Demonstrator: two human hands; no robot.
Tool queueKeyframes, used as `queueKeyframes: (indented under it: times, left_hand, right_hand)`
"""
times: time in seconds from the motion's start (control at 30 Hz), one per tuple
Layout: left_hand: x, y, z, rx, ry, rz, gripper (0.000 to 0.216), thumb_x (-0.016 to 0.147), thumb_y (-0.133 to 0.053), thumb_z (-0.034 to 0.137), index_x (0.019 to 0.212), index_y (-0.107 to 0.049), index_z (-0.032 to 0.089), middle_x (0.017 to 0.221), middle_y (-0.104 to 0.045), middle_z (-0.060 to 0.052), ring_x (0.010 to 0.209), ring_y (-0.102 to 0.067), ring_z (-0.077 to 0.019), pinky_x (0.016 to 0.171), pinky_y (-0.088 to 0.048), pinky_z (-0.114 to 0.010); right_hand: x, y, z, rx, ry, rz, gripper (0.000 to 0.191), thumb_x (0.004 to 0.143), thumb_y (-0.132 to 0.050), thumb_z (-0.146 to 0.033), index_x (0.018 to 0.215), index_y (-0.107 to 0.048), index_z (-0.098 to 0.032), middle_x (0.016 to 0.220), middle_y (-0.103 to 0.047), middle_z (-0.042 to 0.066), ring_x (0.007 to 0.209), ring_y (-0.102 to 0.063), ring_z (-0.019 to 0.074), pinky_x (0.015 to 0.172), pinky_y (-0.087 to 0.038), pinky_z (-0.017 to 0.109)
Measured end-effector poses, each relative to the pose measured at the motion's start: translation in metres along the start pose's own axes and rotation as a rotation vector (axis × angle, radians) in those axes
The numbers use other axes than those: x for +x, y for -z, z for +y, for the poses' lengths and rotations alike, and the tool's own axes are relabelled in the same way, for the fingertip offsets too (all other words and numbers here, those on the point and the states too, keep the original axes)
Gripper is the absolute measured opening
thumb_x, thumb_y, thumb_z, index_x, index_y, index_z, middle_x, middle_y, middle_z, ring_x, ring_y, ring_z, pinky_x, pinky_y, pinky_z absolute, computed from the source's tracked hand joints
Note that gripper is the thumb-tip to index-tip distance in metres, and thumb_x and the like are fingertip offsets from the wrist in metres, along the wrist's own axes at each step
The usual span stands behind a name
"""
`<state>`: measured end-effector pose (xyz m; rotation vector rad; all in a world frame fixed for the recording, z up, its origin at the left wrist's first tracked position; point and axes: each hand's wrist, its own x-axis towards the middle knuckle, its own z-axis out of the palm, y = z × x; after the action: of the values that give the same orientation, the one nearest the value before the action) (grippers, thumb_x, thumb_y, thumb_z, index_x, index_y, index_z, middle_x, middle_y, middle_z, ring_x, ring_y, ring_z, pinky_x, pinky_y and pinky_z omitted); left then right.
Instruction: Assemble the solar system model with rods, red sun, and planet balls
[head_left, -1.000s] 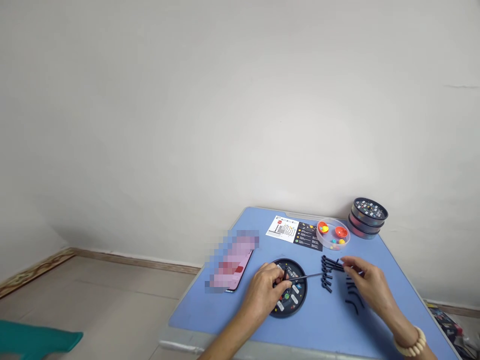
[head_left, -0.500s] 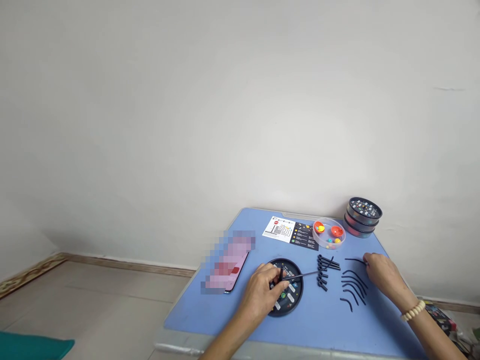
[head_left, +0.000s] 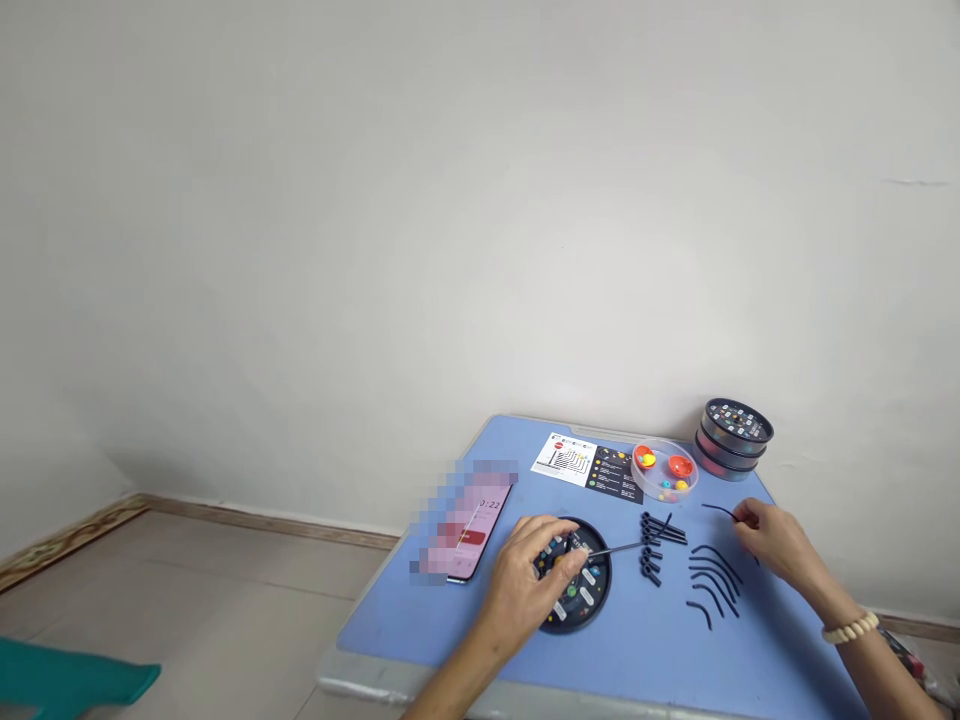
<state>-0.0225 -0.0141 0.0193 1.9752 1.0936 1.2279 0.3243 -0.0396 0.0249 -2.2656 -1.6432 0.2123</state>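
Observation:
My left hand (head_left: 529, 575) rests on a round black base (head_left: 577, 590) on the blue table (head_left: 645, 650), fingers pinched on something small at its centre that I cannot make out; a thin rod (head_left: 619, 549) sticks out rightward from there. My right hand (head_left: 776, 540) is closed on a long curved black arm (head_left: 720, 510) near the table's right side. Several more curved black arms (head_left: 712, 580) lie in a row below it. A cluster of short black pegs (head_left: 656, 545) lies between the base and the arms.
A phone (head_left: 469, 535) lies left of the base. At the back are an instruction card (head_left: 589, 466), a clear dish with coloured balls (head_left: 665, 470) and a stack of round black boxes (head_left: 733, 438). A teal object (head_left: 67, 680) lies on the floor.
My right hand moved from the pegs to the right, took hold of the longest curved arm and lifted it a little toward the back. My left hand stayed on the base.

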Motion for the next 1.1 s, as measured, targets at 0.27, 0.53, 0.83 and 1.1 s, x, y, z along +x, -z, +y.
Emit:
queueKeyframes:
  times: [0.27,0.53,0.83,1.1]
  left_hand:
    - [0.015,0.005,0.004,-0.131,0.105,0.042,0.032,0.088,-0.051,0.041,0.081,-0.075,0.020,0.088,-0.076,-0.006,0.089,-0.068,-0.0241,0.080,-0.054,-0.034]
    - [0.065,-0.003,0.003,-0.041,0.088,-0.254,0.021,0.079,-0.057,0.027,0.079,-0.076,0.018,0.083,-0.078,-0.004,0.082,-0.070,-0.0222,0.074,-0.053,-0.029]
    - [0.118,-0.062,-0.006,0.079,-0.177,-0.624,0.023,0.068,-0.070,0.011,0.080,-0.081,0.026,0.083,-0.080,0.001,0.081,-0.070,-0.0195,0.074,-0.049,-0.023]
    - [0.128,-0.087,-0.015,0.189,-0.332,-0.720,0.029,0.070,-0.072,0.009,0.086,-0.081,0.031,0.080,-0.078,0.002,0.077,-0.070,-0.0198,0.068,-0.046,-0.023]
  right_hand:
    - [0.002,-0.022,-0.022,0.294,0.132,0.010,0.027,0.082,-0.041,-0.034,0.080,-0.065,-0.022,0.080,-0.073,0.003,0.078,-0.065,0.0236,0.072,-0.045,0.032]
    - [0.010,-0.036,-0.043,0.402,0.142,-0.029,0.024,0.078,-0.048,-0.037,0.067,-0.063,-0.021,0.061,-0.064,-0.002,0.064,-0.056,0.0193,0.062,-0.038,0.029]
    - [0.013,-0.042,-0.048,0.458,0.149,-0.132,0.012,0.069,-0.058,-0.025,0.066,-0.069,-0.019,0.058,-0.065,-0.003,0.057,-0.055,0.0155,0.056,-0.037,0.025]
    - [0.014,-0.044,-0.047,0.496,0.138,-0.153,0.014,0.070,-0.055,-0.025,0.067,-0.068,-0.019,0.057,-0.063,-0.003,0.056,-0.054,0.0143,0.056,-0.038,0.024]
